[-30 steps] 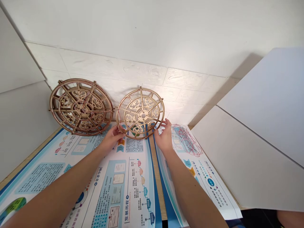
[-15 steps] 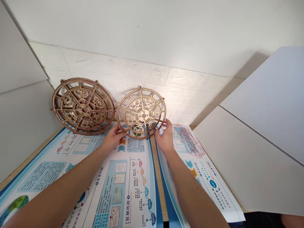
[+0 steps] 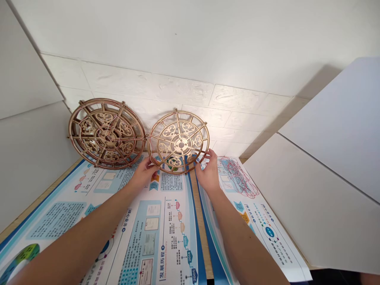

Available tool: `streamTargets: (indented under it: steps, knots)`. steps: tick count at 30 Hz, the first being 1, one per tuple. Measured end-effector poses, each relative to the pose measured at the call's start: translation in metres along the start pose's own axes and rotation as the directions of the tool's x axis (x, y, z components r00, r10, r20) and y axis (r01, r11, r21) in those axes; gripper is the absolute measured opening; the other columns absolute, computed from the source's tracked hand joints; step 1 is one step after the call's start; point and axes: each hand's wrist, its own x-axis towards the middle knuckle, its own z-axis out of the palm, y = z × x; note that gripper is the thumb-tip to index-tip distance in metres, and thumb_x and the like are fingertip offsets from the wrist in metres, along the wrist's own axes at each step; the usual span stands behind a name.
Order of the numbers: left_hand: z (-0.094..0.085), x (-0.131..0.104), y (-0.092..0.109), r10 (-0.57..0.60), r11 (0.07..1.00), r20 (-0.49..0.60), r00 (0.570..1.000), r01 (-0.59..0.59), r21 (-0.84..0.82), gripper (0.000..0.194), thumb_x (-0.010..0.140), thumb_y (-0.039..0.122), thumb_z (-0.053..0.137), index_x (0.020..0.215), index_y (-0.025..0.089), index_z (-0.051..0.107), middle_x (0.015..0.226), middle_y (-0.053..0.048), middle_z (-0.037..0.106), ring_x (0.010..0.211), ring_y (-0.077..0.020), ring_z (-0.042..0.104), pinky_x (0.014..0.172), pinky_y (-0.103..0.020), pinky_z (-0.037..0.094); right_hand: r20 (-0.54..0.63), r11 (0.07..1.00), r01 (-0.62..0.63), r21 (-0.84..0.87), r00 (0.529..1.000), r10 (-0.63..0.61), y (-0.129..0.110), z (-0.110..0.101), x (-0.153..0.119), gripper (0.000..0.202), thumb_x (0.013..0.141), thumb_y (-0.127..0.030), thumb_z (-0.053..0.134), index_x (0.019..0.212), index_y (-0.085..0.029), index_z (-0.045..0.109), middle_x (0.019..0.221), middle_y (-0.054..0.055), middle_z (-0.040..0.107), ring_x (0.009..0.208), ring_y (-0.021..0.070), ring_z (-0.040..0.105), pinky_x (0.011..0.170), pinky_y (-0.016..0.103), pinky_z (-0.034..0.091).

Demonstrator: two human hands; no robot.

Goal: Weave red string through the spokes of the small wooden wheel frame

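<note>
A round, openwork wooden wheel (image 3: 181, 145) with scroll-shaped cutouts and thin wire along its rim stands tilted near the white wall. My left hand (image 3: 145, 172) pinches its lower left rim, thumb in front. At its lower right, my right hand (image 3: 208, 171) grips the rim between thumb and fingers. Close by on the left, a stack of similar wooden wheels (image 3: 108, 136) leans against the wall, with reddish wire strung across it. The wheel's edge is nearly touching the stack; whether they make contact I cannot tell.
A tangle of thin red wire (image 3: 237, 178) lies on the right-hand printed poster (image 3: 279, 237). Another poster (image 3: 118, 206) covers the table on the left, with a wood strip (image 3: 204, 241) between them. White panels (image 3: 293, 190) stand at both sides, and a white brick-patterned wall (image 3: 184, 87) rises behind.
The view has shifted slightly, so everything appears a little further right. Both hands keep the same hold on the wheel, which stays in place beside the stack.
</note>
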Motion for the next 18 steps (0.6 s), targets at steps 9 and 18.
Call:
streamTargets:
  steps: [9,18]
  knots:
    - [0.0009,-0.0005,-0.0005,0.008,1.0,0.005,1.0,-0.008,-0.012,0.038,0.06,0.032,0.075,0.085,0.021,0.048,0.059,0.008,0.049,0.048,-0.0084,0.044,0.05,-0.024,0.041,-0.004,1.0,-0.002,-0.005,1.0,0.002,0.0008,0.0007,0.0,0.068,0.083,-0.024,0.056,0.145,-0.017,0.029,0.138,0.018,0.047,0.12,0.0288,0.054,0.102,0.051,0.048]
    - [-0.001,0.0021,-0.0054,0.006,1.0,0.005,1.0,-0.006,-0.005,0.039,0.063,0.032,0.075,0.089,0.022,0.047,0.063,0.008,0.05,0.046,-0.0081,0.047,0.05,-0.023,0.042,-0.003,0.996,-0.017,-0.084,1.0,0.017,0.002,0.0002,-0.0005,0.068,0.082,-0.025,0.055,0.144,-0.016,0.031,0.137,0.018,0.049,0.124,0.0332,0.047,0.102,0.056,0.044]
